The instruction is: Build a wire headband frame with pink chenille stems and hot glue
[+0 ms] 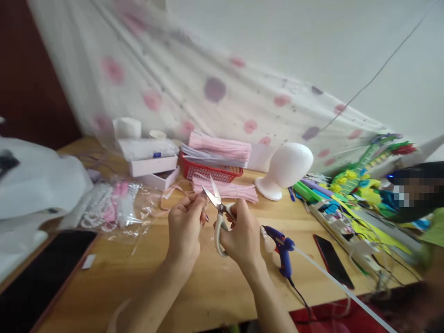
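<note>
My right hand (241,231) grips a pair of scissors (218,203) by its pale handles, and the blades stand apart, pointing up and left. Close to the blade tips, the fingertips of my left hand (187,219) are pinched together. Whatever they pinch is too small to make out. Just beyond the scissors lies a bundle of pink pipe cleaners (239,190) on the wooden table (208,282). To the right of my right hand rests a blue hot glue gun (283,252) with a white glue stick in its back.
Behind stand a red basket (211,174) with pink and lilac bundles, white boxes (154,165) and a white foam head (289,166). Plastic bags (114,203) and a tablet (52,273) lie left. A phone (333,261), power strip (333,222) and another person are right.
</note>
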### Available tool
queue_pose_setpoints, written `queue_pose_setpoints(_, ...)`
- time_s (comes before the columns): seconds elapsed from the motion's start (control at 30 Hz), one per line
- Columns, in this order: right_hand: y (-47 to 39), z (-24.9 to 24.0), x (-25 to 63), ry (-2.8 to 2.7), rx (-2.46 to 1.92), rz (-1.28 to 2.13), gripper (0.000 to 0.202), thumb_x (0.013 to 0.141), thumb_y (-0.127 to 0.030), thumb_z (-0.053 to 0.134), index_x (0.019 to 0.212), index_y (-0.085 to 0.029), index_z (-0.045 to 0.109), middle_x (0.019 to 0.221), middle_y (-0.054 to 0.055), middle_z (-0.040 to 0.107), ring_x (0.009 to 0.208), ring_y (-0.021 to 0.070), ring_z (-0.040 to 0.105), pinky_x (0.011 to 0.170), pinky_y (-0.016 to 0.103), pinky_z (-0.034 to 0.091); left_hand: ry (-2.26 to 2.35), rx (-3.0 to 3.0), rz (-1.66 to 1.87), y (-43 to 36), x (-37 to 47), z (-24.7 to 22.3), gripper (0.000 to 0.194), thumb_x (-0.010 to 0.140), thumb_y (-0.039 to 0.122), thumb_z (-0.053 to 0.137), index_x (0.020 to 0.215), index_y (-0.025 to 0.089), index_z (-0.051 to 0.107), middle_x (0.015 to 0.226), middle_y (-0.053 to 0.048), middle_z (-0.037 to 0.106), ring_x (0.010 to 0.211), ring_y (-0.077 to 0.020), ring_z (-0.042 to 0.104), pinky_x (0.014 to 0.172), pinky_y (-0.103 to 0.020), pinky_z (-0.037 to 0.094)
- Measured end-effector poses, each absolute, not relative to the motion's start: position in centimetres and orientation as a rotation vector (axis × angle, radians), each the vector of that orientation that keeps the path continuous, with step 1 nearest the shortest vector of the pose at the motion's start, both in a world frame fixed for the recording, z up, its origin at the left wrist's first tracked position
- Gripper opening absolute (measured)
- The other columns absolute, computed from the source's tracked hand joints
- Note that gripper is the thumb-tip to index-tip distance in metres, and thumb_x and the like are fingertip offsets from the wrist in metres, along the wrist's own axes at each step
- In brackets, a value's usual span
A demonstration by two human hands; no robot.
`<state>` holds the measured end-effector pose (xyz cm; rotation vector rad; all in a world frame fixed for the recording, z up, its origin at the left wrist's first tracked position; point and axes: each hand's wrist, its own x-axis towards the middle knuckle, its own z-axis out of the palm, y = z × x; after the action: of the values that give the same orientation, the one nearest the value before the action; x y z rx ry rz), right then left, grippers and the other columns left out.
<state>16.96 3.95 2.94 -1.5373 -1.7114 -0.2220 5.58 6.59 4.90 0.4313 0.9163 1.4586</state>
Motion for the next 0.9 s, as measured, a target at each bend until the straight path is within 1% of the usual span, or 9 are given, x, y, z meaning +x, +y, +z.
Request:
queue_pose_setpoints(0.13,6.6,3.9,15.4,-1.81,-1.5,-0.164,0.023,0.075,-0.025,0.049,0.07,-0.026,0.027,0.056,-0.005,0.041,0.049,0.0136,0.039,0.05,0.025,0.025,0.933,0.425,1.557,8.2,3.8,4.9,0.034,0.053,0.034,0.075,0.052,0.019,0.044,0.039,0.011,0.037,0.035,-0.0019,0.03,0.036,-0.014,0.021)
queue_pose_setpoints(0.23,8.0,5.0,14.7,-1.798,-1.448,-0.145,0.022,0.076,-0.028,0.048,0.068,-0.026,0.027,0.053,-0.006,0.039,0.046,0.0132,0.035,0.049,0.026,0.023,0.946,0.425,1.593,8.9,2.6,4.7,0.036,0.049,0.039,0.074,0.052,0.02,0.044,0.039,0.012,0.037,0.032,-0.0015,0.028,0.035,-0.016,0.019)
queue_pose_setpoints(0.33,8.2,6.5,15.2,-1.684,-1.43,-0.173,0.024,0.077,-0.034,0.049,0.067,-0.026,0.029,0.052,-0.006,0.04,0.046,0.0133,0.037,0.049,0.025,0.024,0.951,0.424,1.612,8.9,1.4,4.7,0.039,0.049,0.041,0.074,0.053,0.021,0.041,0.039,0.013,0.036,0.03,-0.0015,0.026,0.034,-0.016,0.018)
queue_pose_setpoints(0.43,7.4,7.2,17.1,-1.53,-1.485,-0.197,0.027,0.078,-0.038,0.051,0.065,-0.027,0.03,0.051,-0.005,0.042,0.047,0.0135,0.037,0.05,0.026,0.025,0.957,0.434,1.637,8.3,0.5,4.7,0.04,0.05,0.042,0.075,0.055,0.02,0.042,0.041,0.013,0.036,0.031,-0.0016,0.027,0.035,-0.016,0.019)
queue_pose_setpoints(0.5,6.7,6.7,18.8,-1.46,-1.53,-0.196,0.031,0.079,-0.043,0.053,0.063,-0.026,0.033,0.051,-0.004,0.043,0.048,0.0138,0.039,0.051,0.026,0.027,0.967,0.446,1.645,7.9,0.0,4.5,0.039,0.051,0.041,0.075,0.057,0.02,0.043,0.041,0.013,0.036,0.032,-0.0021,0.028,0.036,-0.016,0.02)
queue_pose_setpoints(0.6,5.3,4.9,20.6,-1.419,-1.581,-0.165,0.035,0.079,-0.048,0.057,0.062,-0.025,0.036,0.052,-0.004,0.046,0.05,0.0139,0.042,0.051,0.026,0.03,0.998,0.482,1.674,7.4,-0.3,4.1,0.037,0.054,0.041,0.075,0.057,0.019,0.045,0.041,0.012,0.037,0.033,-0.0027,0.028,0.036,-0.017,0.017)
queue_pose_setpoints(0.67,4.4,3.5,20.9,-1.414,-1.588,-0.106,0.037,0.079,-0.049,0.061,0.063,-0.025,0.037,0.053,-0.005,0.046,0.05,0.013,0.042,0.05,0.025,0.031,1.016,0.525,1.73,7.0,0.0,3.7,0.034,0.057,0.04,0.075,0.059,0.018,0.05,0.041,0.012,0.039,0.036,-0.0034,0.031,0.036,-0.016,0.021)
queue_pose_setpoints(0.8,2.9,1.7,19.7,-1.399,-1.513,0.078,0.038,0.078,-0.046,0.068,0.068,-0.024,0.038,0.056,-0.008,0.042,0.051,0.0114,0.039,0.051,0.024,0.031,1.01,0.645,1.824,6.0,1.2,2.7,0.029,0.062,0.038,0.076,0.072,0.016,0.061,0.046,0.01,0.046,0.044,-0.0061,0.042,0.045,-0.017,0.037)
queue_pose_setpoints(0.9,2.6,1.2,18.7,-1.367,-1.44,0.271,0.037,0.081,-0.049,0.065,0.072,-0.024,0.039,0.059,-0.008,0.043,0.054,0.0116,0.041,0.051,0.023,0.034,1.017,0.705,1.836,5.0,2.0,2.0,0.031,0.064,0.037,0.078,0.08,0.014,0.065,0.053,0.008,0.053,0.047,-0.0069,0.045,0.046,-0.018,0.038)
